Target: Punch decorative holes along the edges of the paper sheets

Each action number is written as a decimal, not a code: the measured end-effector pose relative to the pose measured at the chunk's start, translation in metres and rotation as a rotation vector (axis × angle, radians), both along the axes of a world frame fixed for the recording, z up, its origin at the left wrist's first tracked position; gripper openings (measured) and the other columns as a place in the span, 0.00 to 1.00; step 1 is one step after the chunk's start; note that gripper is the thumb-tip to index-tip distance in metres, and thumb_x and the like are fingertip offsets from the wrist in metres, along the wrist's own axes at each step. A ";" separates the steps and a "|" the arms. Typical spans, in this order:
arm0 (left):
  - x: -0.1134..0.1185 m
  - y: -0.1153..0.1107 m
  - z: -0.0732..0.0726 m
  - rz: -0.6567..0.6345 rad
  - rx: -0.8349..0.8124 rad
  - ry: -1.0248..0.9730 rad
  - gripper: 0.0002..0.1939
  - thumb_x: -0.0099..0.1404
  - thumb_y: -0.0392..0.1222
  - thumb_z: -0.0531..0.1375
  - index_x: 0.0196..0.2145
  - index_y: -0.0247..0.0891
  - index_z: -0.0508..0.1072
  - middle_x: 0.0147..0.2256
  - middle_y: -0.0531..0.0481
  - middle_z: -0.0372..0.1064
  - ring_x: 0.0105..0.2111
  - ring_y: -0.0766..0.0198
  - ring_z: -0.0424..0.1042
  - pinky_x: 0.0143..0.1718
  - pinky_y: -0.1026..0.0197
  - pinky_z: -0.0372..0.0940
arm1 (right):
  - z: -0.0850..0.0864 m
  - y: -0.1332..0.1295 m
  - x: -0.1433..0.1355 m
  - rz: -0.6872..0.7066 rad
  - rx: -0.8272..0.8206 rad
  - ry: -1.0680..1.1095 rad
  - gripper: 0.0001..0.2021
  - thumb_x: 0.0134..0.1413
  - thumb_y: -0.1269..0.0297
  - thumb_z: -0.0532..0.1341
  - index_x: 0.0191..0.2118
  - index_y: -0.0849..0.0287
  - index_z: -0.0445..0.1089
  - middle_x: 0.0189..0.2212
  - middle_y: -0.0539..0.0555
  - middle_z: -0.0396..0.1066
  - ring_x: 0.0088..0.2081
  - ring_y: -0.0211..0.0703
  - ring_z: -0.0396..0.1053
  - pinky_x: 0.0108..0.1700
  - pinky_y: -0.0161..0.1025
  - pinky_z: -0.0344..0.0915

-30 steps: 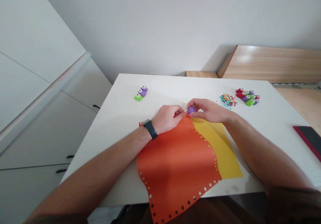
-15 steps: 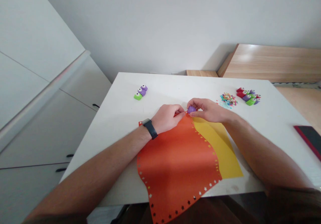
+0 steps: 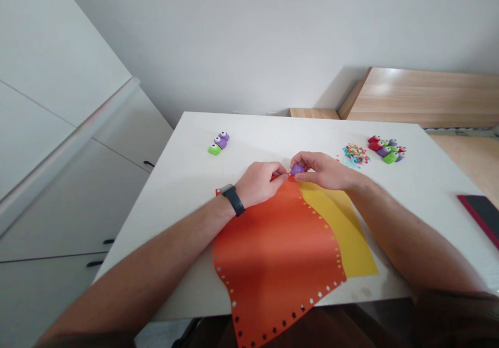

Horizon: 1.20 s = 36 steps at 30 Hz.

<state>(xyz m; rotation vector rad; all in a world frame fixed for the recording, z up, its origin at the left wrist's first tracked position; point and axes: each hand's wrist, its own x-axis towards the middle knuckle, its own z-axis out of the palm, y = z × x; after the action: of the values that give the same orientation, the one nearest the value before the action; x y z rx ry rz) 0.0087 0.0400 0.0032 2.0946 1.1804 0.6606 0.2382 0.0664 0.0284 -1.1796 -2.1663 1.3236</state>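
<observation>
My left hand (image 3: 263,182), with a dark watch at its wrist, pinches the far edge of an orange sheet of paper (image 3: 276,254). Star-shaped holes run along the sheet's edges, and its near end bends down over the table's front edge. Between the fingers of my right hand (image 3: 322,171) is a small purple craft punch (image 3: 298,169), placed at the far corner of the orange sheet, close to my left fingertips. Whether the paper sits inside the punch's slot is hidden. Partly under the orange sheet lies a yellow sheet of paper (image 3: 346,233).
On the white table (image 3: 163,202), two purple punches and a green punch (image 3: 214,149) stand at the back left. Several red, green and purple punches (image 3: 390,154) cluster at the back right, beside a pile of coloured paper cutouts (image 3: 355,154). A dark red-edged object (image 3: 481,215) lies far right.
</observation>
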 end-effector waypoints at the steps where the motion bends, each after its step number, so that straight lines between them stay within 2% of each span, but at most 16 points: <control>1: 0.000 0.000 0.000 0.000 -0.001 -0.001 0.13 0.70 0.48 0.56 0.39 0.41 0.79 0.35 0.50 0.79 0.34 0.61 0.76 0.36 0.63 0.67 | 0.000 0.000 0.000 0.002 0.006 -0.006 0.12 0.54 0.61 0.65 0.43 0.58 0.71 0.35 0.52 0.74 0.36 0.41 0.69 0.40 0.40 0.66; 13: 0.000 0.000 -0.001 -0.005 -0.027 -0.019 0.14 0.69 0.51 0.58 0.39 0.41 0.79 0.35 0.50 0.79 0.35 0.61 0.77 0.37 0.62 0.69 | -0.002 0.000 -0.002 -0.002 0.016 -0.041 0.10 0.55 0.62 0.64 0.43 0.58 0.71 0.34 0.51 0.73 0.35 0.41 0.69 0.40 0.40 0.65; 19: 0.001 -0.002 0.005 0.005 -0.009 -0.015 0.23 0.63 0.60 0.63 0.46 0.40 0.78 0.42 0.47 0.79 0.41 0.56 0.78 0.45 0.57 0.71 | 0.000 -0.001 -0.002 0.003 0.101 -0.094 0.10 0.55 0.64 0.64 0.43 0.57 0.72 0.34 0.50 0.74 0.36 0.41 0.70 0.40 0.39 0.65; 22: 0.003 -0.004 0.011 -0.027 0.004 -0.056 0.28 0.59 0.62 0.66 0.49 0.41 0.76 0.47 0.46 0.78 0.46 0.55 0.77 0.50 0.56 0.70 | 0.003 -0.003 -0.004 0.004 0.105 -0.089 0.11 0.55 0.63 0.64 0.45 0.57 0.72 0.35 0.50 0.75 0.36 0.41 0.71 0.40 0.40 0.66; 25: 0.008 -0.004 0.011 -0.010 -0.006 -0.085 0.30 0.58 0.63 0.67 0.50 0.41 0.76 0.47 0.46 0.79 0.47 0.54 0.77 0.51 0.55 0.70 | 0.007 -0.006 -0.009 0.014 0.130 -0.092 0.11 0.55 0.65 0.64 0.45 0.57 0.72 0.36 0.51 0.76 0.37 0.42 0.71 0.43 0.40 0.66; 30: 0.013 -0.003 0.004 0.047 -0.013 -0.096 0.29 0.58 0.63 0.67 0.47 0.39 0.77 0.44 0.44 0.79 0.45 0.53 0.78 0.50 0.54 0.71 | 0.013 -0.011 -0.014 -0.001 0.190 -0.132 0.09 0.54 0.68 0.62 0.43 0.57 0.72 0.34 0.50 0.76 0.36 0.41 0.71 0.43 0.40 0.66; 36: 0.012 -0.004 0.005 0.021 -0.004 -0.114 0.22 0.61 0.56 0.67 0.47 0.40 0.77 0.44 0.45 0.79 0.46 0.53 0.77 0.51 0.55 0.70 | 0.010 -0.013 -0.016 -0.033 0.237 -0.161 0.10 0.53 0.67 0.63 0.43 0.56 0.73 0.34 0.51 0.76 0.35 0.42 0.70 0.41 0.40 0.66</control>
<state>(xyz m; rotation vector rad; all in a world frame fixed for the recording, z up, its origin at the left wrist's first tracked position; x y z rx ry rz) 0.0210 0.0363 0.0078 2.0155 1.1401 0.7766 0.2220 0.0532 0.0385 -1.2561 -2.3282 0.9544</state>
